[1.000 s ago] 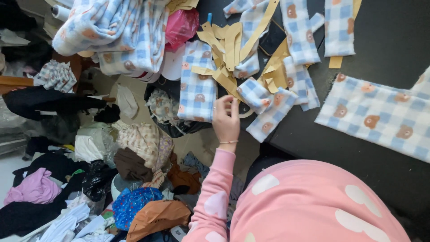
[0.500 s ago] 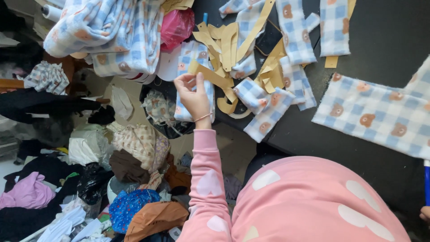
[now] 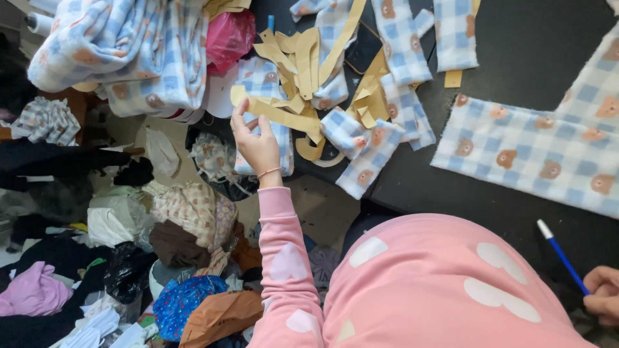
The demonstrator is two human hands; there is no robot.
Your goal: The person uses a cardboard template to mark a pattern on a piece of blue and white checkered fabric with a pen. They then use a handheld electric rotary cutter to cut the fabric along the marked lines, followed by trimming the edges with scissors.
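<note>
You stood at the dark counter (image 3: 516, 58), with a large blue-checked fabric panel (image 3: 529, 148) printed with small bears lying flat at about three o'clock from the pile of pieces. At the counter's near-left edge sat a heap of tan paper pattern strips (image 3: 303, 61) mixed with smaller checked cut pieces (image 3: 361, 145). Your left hand (image 3: 256, 143) was pinching the end of one long tan pattern strip (image 3: 277, 115), thumb and fingers closed on its nine o'clock end, the rest trailing toward the heap. Your right hand (image 3: 603, 295), at five o'clock, was closed round a blue pen (image 3: 560, 254). I judge you were picking out a pattern; freeing it from the tangle called for a slow, clean pull.
</note>
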